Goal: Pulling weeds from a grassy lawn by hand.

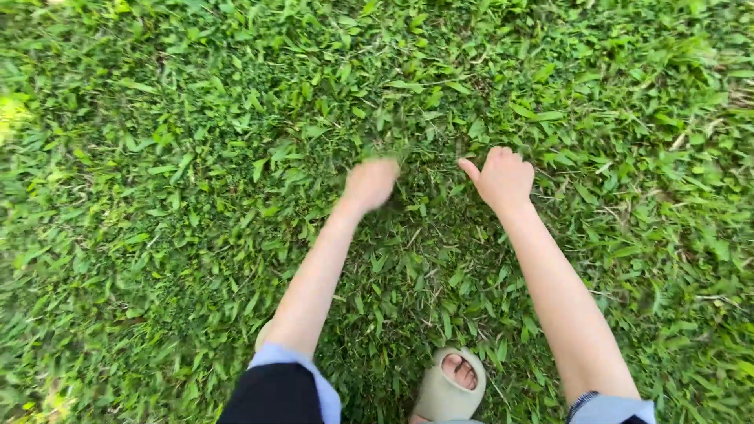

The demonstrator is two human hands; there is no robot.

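Left hand (371,183) blurred, grip cannot tell; right hand (504,179) closed as fist, thumb out. Grass (428,169) between both, frame centre; sandal (449,389) below.

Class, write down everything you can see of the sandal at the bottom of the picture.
The sandal is a pale greyish-green slip-on, seemingly soft moulded foam, with one wide band over the foot and an open front where toes show. It rests on the grass at the frame's lower edge, between the two forearms, toe pointing up the picture. Its heel is cut off.
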